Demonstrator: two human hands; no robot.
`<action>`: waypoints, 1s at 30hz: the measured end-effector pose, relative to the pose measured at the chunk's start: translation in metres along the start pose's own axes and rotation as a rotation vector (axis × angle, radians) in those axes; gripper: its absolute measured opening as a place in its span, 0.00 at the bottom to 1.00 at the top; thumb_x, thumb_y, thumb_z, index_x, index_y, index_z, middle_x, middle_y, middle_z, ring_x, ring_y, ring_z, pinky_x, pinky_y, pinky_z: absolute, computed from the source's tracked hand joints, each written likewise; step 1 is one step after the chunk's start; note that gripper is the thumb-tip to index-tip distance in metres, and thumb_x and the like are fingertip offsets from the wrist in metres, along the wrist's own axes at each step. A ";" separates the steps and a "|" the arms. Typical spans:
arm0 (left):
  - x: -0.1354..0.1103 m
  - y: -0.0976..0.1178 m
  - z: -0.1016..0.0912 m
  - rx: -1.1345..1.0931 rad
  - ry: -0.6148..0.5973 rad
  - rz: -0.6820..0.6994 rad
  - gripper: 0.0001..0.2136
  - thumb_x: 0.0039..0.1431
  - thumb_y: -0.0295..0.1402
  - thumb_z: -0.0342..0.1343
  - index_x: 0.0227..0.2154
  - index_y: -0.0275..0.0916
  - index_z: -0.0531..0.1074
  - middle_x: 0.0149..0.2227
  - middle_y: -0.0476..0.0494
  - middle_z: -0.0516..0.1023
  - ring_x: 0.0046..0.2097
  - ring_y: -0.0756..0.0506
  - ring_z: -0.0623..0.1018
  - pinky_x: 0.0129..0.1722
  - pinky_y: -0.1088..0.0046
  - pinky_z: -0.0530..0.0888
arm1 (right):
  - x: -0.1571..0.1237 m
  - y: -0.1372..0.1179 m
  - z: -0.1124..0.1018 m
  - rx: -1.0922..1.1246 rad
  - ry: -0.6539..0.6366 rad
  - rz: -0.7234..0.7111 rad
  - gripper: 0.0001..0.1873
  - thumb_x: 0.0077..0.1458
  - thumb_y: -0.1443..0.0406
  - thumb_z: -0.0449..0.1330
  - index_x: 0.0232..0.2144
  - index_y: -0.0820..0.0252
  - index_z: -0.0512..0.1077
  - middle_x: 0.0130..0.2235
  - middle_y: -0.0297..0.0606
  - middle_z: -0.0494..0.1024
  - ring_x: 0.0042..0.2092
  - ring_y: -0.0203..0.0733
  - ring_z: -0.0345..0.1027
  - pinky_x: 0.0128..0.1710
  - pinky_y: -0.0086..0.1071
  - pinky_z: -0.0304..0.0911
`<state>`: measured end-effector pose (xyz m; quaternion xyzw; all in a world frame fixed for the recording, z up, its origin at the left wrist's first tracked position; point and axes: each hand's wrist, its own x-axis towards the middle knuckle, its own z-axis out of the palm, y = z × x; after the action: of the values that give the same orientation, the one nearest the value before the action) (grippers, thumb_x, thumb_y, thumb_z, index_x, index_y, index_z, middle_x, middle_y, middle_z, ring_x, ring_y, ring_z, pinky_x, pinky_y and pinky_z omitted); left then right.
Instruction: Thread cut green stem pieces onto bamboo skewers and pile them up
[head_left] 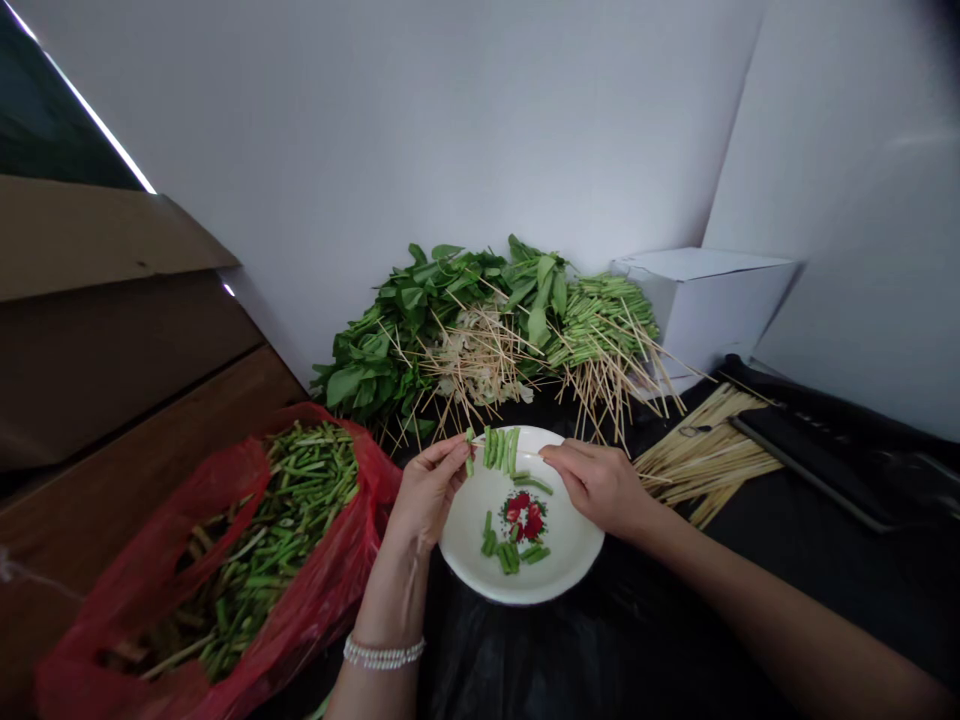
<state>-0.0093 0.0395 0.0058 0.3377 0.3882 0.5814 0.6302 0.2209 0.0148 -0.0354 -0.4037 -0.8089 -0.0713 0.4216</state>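
Note:
My left hand (431, 485) pinches a short green stem piece (470, 458) at the left end of a thin bamboo skewer. Several green stem pieces (501, 447) are threaded side by side on that skewer, which hangs over a white plate. My right hand (596, 483) is closed on the skewer's right end. The white plate (469, 520) with a red flower print lies below both hands and holds several loose cut stems (510, 553).
A red plastic bag (315, 610) full of cut green stems lies at the left. Leafy greens (397, 340) and finished skewers (607, 325) are piled against the wall. Bare bamboo skewers (705, 455) lie at the right, a white box (705, 295) behind them.

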 end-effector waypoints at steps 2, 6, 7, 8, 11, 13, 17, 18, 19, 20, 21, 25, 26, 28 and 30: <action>0.000 -0.001 0.000 0.001 -0.001 0.005 0.16 0.36 0.27 0.73 0.31 0.32 0.80 0.29 0.40 0.84 0.30 0.48 0.81 0.33 0.76 0.77 | -0.001 0.001 0.001 0.008 -0.006 -0.001 0.14 0.61 0.71 0.50 0.41 0.59 0.74 0.37 0.39 0.78 0.37 0.37 0.73 0.38 0.28 0.64; 0.000 -0.003 0.002 0.009 -0.012 0.003 0.15 0.36 0.27 0.73 0.31 0.33 0.80 0.28 0.41 0.84 0.30 0.49 0.81 0.33 0.76 0.77 | -0.001 0.002 0.002 0.013 -0.018 -0.004 0.14 0.61 0.71 0.50 0.41 0.59 0.74 0.36 0.39 0.78 0.36 0.37 0.73 0.38 0.28 0.65; 0.000 -0.004 0.002 0.010 -0.019 -0.002 0.15 0.36 0.28 0.73 0.30 0.33 0.80 0.28 0.41 0.84 0.29 0.49 0.80 0.33 0.76 0.77 | -0.001 0.002 0.002 0.015 -0.021 -0.004 0.13 0.61 0.71 0.50 0.41 0.59 0.74 0.36 0.39 0.78 0.36 0.37 0.72 0.37 0.29 0.65; -0.001 -0.004 0.003 0.011 -0.027 -0.011 0.15 0.36 0.28 0.73 0.30 0.33 0.80 0.28 0.41 0.84 0.29 0.49 0.80 0.33 0.77 0.77 | -0.001 0.002 0.002 0.018 -0.025 -0.004 0.14 0.61 0.71 0.50 0.41 0.59 0.74 0.36 0.38 0.78 0.36 0.37 0.72 0.37 0.29 0.65; -0.002 -0.005 0.006 0.008 -0.052 -0.031 0.15 0.35 0.28 0.74 0.30 0.33 0.80 0.28 0.42 0.83 0.29 0.50 0.80 0.33 0.77 0.76 | 0.000 0.001 0.002 0.025 -0.030 -0.010 0.14 0.61 0.71 0.50 0.42 0.59 0.74 0.36 0.38 0.78 0.36 0.37 0.72 0.38 0.29 0.65; -0.003 -0.005 0.006 0.010 -0.054 -0.025 0.16 0.35 0.28 0.74 0.31 0.34 0.80 0.28 0.42 0.83 0.29 0.50 0.80 0.33 0.77 0.76 | 0.000 0.001 0.002 0.027 -0.028 -0.024 0.14 0.61 0.71 0.50 0.42 0.59 0.74 0.36 0.38 0.78 0.36 0.37 0.72 0.38 0.29 0.65; -0.002 -0.003 0.005 0.015 -0.040 -0.042 0.17 0.34 0.28 0.75 0.31 0.33 0.79 0.28 0.42 0.83 0.29 0.50 0.80 0.33 0.77 0.76 | 0.000 0.001 0.002 0.032 -0.019 -0.035 0.14 0.61 0.71 0.50 0.42 0.59 0.74 0.36 0.38 0.78 0.36 0.36 0.72 0.38 0.28 0.64; -0.002 -0.003 0.004 0.016 -0.040 -0.052 0.16 0.34 0.29 0.75 0.30 0.33 0.79 0.28 0.42 0.83 0.29 0.49 0.80 0.33 0.77 0.76 | 0.000 0.001 0.002 0.032 -0.016 -0.033 0.14 0.61 0.71 0.50 0.42 0.58 0.74 0.36 0.38 0.78 0.36 0.36 0.72 0.38 0.28 0.64; -0.002 -0.003 0.004 0.017 -0.041 -0.059 0.16 0.34 0.29 0.75 0.29 0.33 0.79 0.28 0.42 0.83 0.29 0.49 0.80 0.32 0.77 0.76 | 0.000 0.001 0.002 0.031 -0.016 -0.030 0.14 0.61 0.71 0.50 0.42 0.58 0.74 0.36 0.38 0.78 0.36 0.36 0.72 0.37 0.28 0.64; -0.002 -0.003 0.003 0.019 -0.043 -0.062 0.15 0.34 0.28 0.74 0.29 0.33 0.79 0.28 0.42 0.83 0.29 0.49 0.80 0.32 0.77 0.76 | 0.000 0.001 0.002 0.031 -0.016 -0.027 0.13 0.61 0.71 0.50 0.42 0.58 0.74 0.35 0.37 0.78 0.35 0.36 0.72 0.37 0.28 0.64; -0.002 -0.003 0.002 0.020 -0.046 -0.063 0.15 0.35 0.28 0.74 0.29 0.33 0.79 0.28 0.42 0.83 0.29 0.50 0.80 0.32 0.77 0.76 | 0.000 0.001 0.002 0.031 -0.019 -0.023 0.13 0.61 0.71 0.50 0.42 0.58 0.74 0.35 0.37 0.78 0.35 0.36 0.72 0.37 0.28 0.64; -0.001 -0.006 0.002 0.022 -0.052 -0.065 0.15 0.35 0.28 0.74 0.29 0.32 0.80 0.26 0.44 0.82 0.27 0.52 0.78 0.30 0.79 0.75 | 0.000 0.001 0.001 0.029 -0.023 -0.008 0.14 0.61 0.70 0.50 0.41 0.58 0.74 0.35 0.37 0.78 0.35 0.36 0.72 0.37 0.28 0.64; -0.002 -0.006 0.002 0.022 -0.050 -0.065 0.15 0.35 0.29 0.74 0.29 0.32 0.80 0.26 0.44 0.82 0.26 0.52 0.78 0.30 0.80 0.75 | 0.000 0.001 0.001 0.026 -0.026 -0.010 0.14 0.61 0.70 0.50 0.41 0.58 0.74 0.35 0.37 0.78 0.35 0.36 0.72 0.37 0.28 0.64; -0.002 -0.008 0.004 0.028 -0.050 -0.072 0.15 0.33 0.29 0.75 0.28 0.32 0.80 0.26 0.45 0.82 0.25 0.53 0.77 0.29 0.80 0.75 | 0.000 0.000 0.000 0.018 -0.033 -0.019 0.14 0.62 0.70 0.49 0.41 0.58 0.74 0.36 0.37 0.78 0.35 0.36 0.72 0.37 0.28 0.64; -0.004 -0.009 0.008 0.032 -0.055 -0.084 0.15 0.32 0.29 0.75 0.26 0.32 0.80 0.27 0.45 0.82 0.26 0.53 0.77 0.29 0.80 0.75 | 0.001 -0.001 0.000 0.012 -0.038 -0.030 0.14 0.62 0.71 0.49 0.41 0.58 0.74 0.36 0.38 0.78 0.35 0.36 0.72 0.37 0.28 0.64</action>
<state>0.0017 0.0354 0.0021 0.3468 0.3939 0.5388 0.6590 0.2202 0.0149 -0.0347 -0.3901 -0.8232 -0.0652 0.4074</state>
